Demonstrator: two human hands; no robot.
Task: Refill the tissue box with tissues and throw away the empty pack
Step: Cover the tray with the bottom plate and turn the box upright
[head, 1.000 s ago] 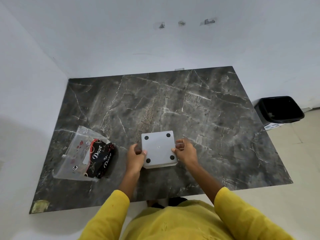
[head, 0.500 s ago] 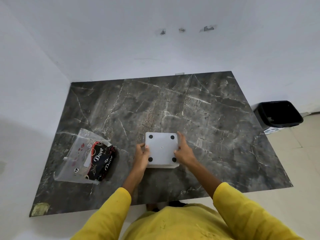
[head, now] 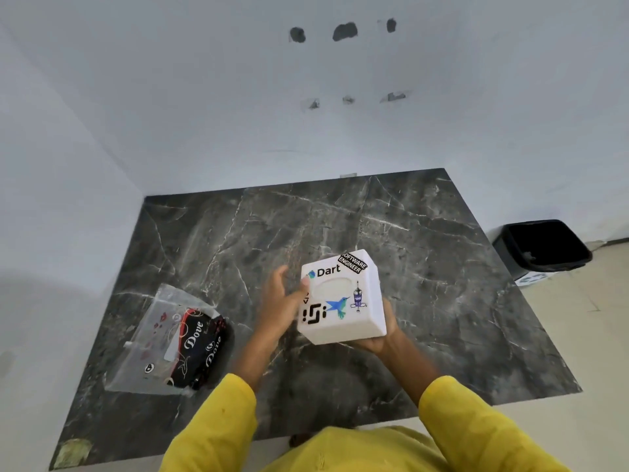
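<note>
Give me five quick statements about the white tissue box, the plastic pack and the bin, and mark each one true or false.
1. The white cube-shaped tissue box is held up off the dark marble table. True.
2. Only the left hand touches the box. False: the right hand supports it from below too.
3. The box's stickered face with the oval opening faces the camera. True.
4. The clear plastic tissue pack printed "Dove" lies in the black waste bin. False: it lies on the table, left of the hands.
5. The bin stands on the table. False: it stands on the floor, right of the table.
</note>
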